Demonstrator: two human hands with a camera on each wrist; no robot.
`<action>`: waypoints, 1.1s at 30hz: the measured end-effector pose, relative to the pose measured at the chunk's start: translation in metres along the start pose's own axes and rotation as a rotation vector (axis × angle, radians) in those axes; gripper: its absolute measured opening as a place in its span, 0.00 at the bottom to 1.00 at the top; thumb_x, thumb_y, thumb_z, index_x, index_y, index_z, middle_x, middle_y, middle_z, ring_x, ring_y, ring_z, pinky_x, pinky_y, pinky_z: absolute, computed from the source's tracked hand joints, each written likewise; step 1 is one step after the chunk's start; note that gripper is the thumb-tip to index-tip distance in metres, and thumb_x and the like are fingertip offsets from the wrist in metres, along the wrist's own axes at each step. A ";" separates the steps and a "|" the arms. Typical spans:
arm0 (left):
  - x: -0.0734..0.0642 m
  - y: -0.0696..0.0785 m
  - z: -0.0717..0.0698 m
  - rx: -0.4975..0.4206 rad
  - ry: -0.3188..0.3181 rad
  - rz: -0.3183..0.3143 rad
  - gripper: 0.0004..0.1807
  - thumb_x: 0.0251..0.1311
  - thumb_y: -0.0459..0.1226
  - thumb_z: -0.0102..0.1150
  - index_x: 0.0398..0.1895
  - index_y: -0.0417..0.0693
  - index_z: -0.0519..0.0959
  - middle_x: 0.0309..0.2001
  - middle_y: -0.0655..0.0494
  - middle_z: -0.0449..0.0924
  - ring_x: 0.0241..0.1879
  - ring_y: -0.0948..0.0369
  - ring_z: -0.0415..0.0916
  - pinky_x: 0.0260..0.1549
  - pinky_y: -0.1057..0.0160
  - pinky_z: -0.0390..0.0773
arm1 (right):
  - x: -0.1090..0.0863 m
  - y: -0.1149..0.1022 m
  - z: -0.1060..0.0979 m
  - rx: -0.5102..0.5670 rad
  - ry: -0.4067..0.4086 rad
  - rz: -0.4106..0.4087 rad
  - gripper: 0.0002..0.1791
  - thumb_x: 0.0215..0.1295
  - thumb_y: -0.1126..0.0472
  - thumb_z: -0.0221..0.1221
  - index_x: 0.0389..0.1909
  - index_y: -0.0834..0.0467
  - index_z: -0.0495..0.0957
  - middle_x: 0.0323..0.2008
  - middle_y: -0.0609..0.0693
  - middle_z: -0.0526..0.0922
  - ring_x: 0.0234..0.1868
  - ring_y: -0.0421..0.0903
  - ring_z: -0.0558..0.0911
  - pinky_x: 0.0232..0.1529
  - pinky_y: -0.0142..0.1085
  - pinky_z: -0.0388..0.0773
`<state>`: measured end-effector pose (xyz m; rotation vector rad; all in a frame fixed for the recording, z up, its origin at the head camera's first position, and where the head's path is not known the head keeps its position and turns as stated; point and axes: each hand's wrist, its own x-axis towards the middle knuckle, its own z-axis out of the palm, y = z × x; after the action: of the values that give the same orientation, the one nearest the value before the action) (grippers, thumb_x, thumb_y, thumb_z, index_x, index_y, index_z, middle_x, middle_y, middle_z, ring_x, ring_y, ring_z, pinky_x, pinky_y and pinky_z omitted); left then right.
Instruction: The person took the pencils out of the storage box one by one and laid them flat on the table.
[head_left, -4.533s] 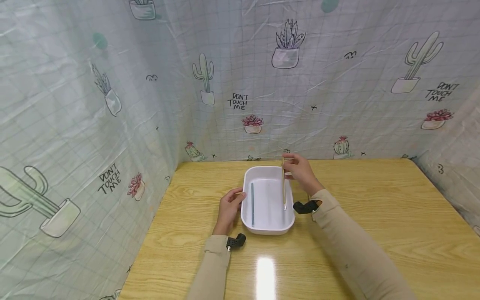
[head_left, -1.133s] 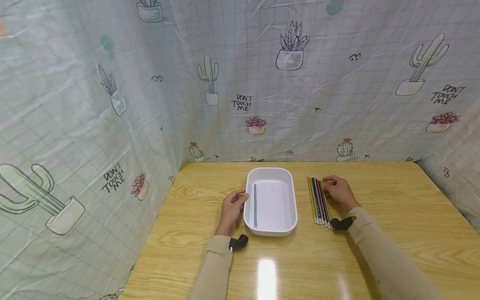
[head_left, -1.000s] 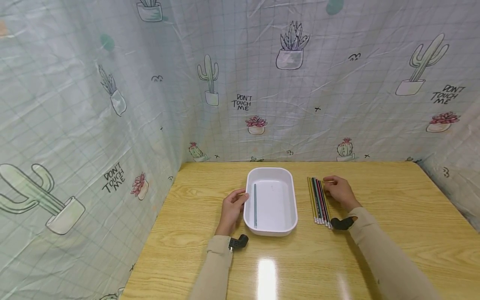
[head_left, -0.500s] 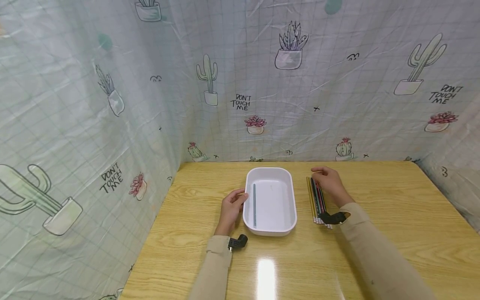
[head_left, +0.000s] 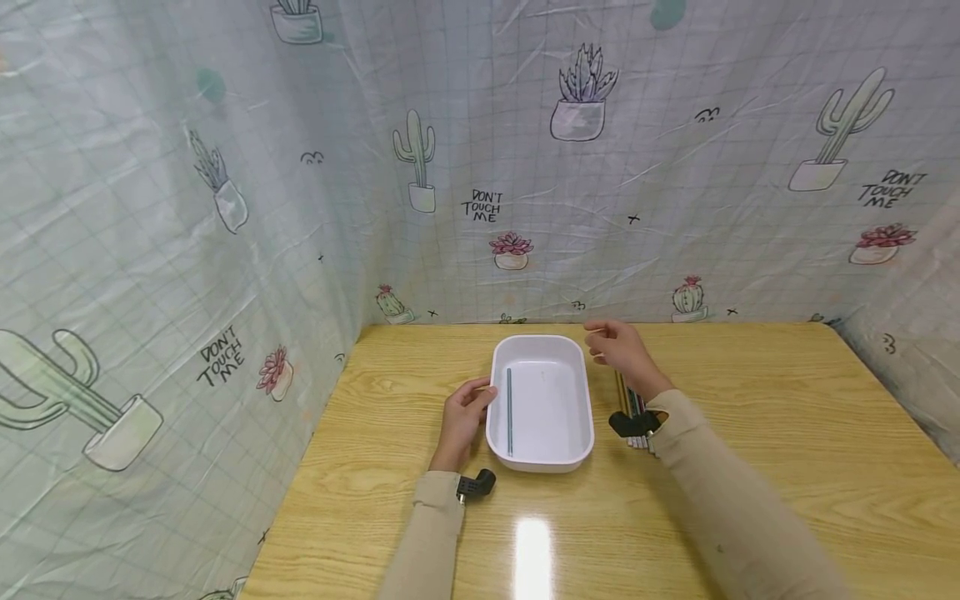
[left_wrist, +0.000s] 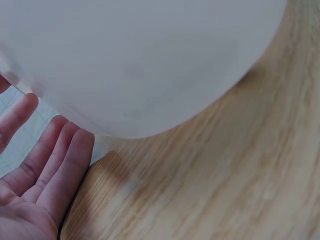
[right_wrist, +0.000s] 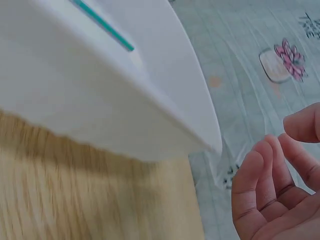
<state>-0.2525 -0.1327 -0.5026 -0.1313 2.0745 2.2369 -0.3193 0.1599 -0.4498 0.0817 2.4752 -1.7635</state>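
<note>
In the head view my left hand (head_left: 459,423) holds the white plastic tray (head_left: 540,463) by its left rim, thumb at the edge. The left wrist view has its fingers (left_wrist: 70,165) close against the tray's outer wall. One teal pencil (head_left: 509,412) lies lengthwise inside, near the left wall. My right hand (head_left: 621,350) hovers by the tray's far right corner, fingers loosely bent; nothing sits between them in the right wrist view. Under that wrist several pencils (head_left: 621,392) lie side by side on the table, eraser ends toward me, partly hidden by the wrist camera.
The wooden table (head_left: 390,367) ends at a hanging curtain (head_left: 600,275) printed with cacti, right behind the tray. Another curtain stretch (head_left: 187,375) borders the left side. A bright light reflection (head_left: 533,550) shows on the wood in front.
Earlier the right hand held a yellow pencil over the tray, later it was at the pencils' right side. Now it has moved left across them, without a pencil. Left hand and tray stay put.
</note>
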 end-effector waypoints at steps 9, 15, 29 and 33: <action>0.001 -0.002 -0.001 0.004 -0.009 -0.004 0.22 0.68 0.37 0.64 0.62 0.36 0.78 0.43 0.56 0.83 0.49 0.52 0.82 0.45 0.61 0.86 | 0.004 -0.017 0.029 -0.020 -0.052 -0.025 0.21 0.76 0.59 0.55 0.66 0.59 0.74 0.46 0.54 0.79 0.50 0.60 0.81 0.51 0.43 0.84; 0.000 -0.001 -0.001 0.004 -0.009 -0.010 0.23 0.68 0.38 0.65 0.63 0.36 0.78 0.43 0.55 0.83 0.51 0.48 0.82 0.48 0.58 0.86 | 0.007 -0.021 0.047 -0.047 -0.077 -0.055 0.21 0.73 0.62 0.55 0.65 0.62 0.74 0.47 0.58 0.81 0.51 0.63 0.81 0.51 0.46 0.85; -0.003 0.002 0.000 0.012 -0.006 -0.015 0.23 0.69 0.38 0.64 0.63 0.36 0.78 0.44 0.54 0.83 0.50 0.49 0.83 0.45 0.62 0.86 | 0.024 -0.025 0.086 -0.074 -0.163 0.073 0.22 0.73 0.59 0.58 0.64 0.60 0.75 0.51 0.57 0.80 0.47 0.52 0.81 0.50 0.40 0.85; 0.009 -0.016 0.000 0.012 0.023 -0.002 0.22 0.68 0.41 0.65 0.62 0.41 0.80 0.45 0.54 0.83 0.48 0.54 0.83 0.44 0.64 0.85 | 0.026 -0.022 0.095 -0.075 -0.192 0.077 0.20 0.72 0.60 0.58 0.62 0.60 0.76 0.49 0.58 0.81 0.46 0.52 0.82 0.47 0.39 0.85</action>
<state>-0.2597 -0.1314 -0.5194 -0.1588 2.0987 2.2317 -0.3426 0.0623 -0.4634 0.0016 2.3650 -1.5671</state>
